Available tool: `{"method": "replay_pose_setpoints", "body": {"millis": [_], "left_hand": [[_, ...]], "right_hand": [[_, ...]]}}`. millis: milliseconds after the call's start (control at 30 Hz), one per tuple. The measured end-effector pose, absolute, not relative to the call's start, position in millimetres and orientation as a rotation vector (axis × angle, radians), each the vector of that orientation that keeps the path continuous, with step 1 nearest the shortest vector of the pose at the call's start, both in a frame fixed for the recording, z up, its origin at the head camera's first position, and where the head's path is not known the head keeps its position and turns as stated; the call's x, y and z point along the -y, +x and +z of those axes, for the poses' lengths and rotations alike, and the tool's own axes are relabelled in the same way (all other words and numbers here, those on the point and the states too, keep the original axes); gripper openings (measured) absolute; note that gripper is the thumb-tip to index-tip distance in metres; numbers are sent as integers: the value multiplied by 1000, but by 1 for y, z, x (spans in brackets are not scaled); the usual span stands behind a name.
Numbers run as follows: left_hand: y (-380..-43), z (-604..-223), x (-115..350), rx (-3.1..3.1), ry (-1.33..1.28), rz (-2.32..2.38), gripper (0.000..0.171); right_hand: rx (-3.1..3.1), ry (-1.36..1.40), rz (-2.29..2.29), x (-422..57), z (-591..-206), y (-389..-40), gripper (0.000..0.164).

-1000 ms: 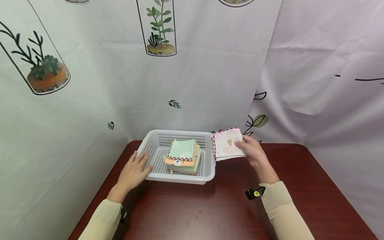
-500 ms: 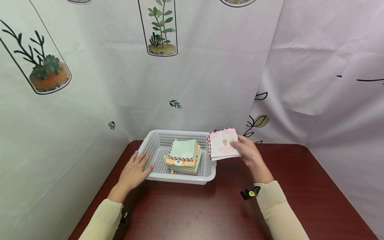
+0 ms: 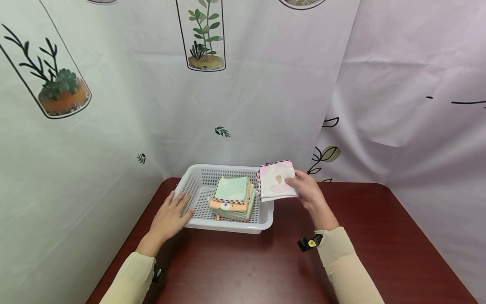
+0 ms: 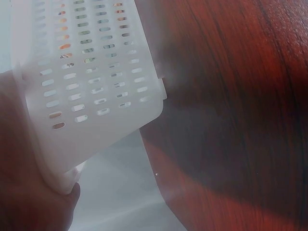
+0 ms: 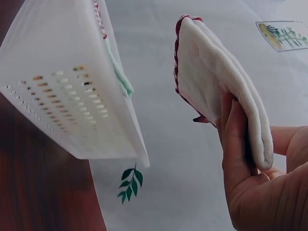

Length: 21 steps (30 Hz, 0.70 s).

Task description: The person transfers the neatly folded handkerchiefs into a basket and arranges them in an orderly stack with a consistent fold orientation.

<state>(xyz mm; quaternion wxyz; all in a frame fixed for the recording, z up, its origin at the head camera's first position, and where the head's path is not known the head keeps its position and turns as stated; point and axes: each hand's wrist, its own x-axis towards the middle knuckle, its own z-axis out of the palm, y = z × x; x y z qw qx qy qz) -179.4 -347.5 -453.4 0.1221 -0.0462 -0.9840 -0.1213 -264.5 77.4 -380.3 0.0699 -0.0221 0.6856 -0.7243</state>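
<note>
A folded white towel [image 3: 276,179] with pink patches and a checked red edge hangs in the air over the right side of a white perforated plastic basket [image 3: 228,225]. My right hand [image 3: 308,191] pinches its right edge between thumb and fingers; the right wrist view shows the folded towel [image 5: 219,72] above and apart from the rim. Inside the basket lies a stack of folded towels, with a mint green towel [image 3: 230,189] on top and an orange towel [image 3: 229,205] beneath. My left hand [image 3: 168,215] rests on the basket's left rim, fingers spread.
The basket stands on a dark red wooden table [image 3: 243,270], near its back edge. Behind and on the left hangs a white cloth backdrop [image 3: 265,97] printed with plants.
My right hand has moved left with the white towel, from beside the basket's right rim to above its right side. The left hand stays on the rim.
</note>
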Motion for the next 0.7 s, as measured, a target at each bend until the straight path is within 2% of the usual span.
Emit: {"method": "replay_pose_setpoints", "body": {"millis": [700], "left_hand": [[-177,-453,348,2859,-137,-375,61]], "right_hand": [[-1990,-62,-2220,-35,-373,-268,50]]}}
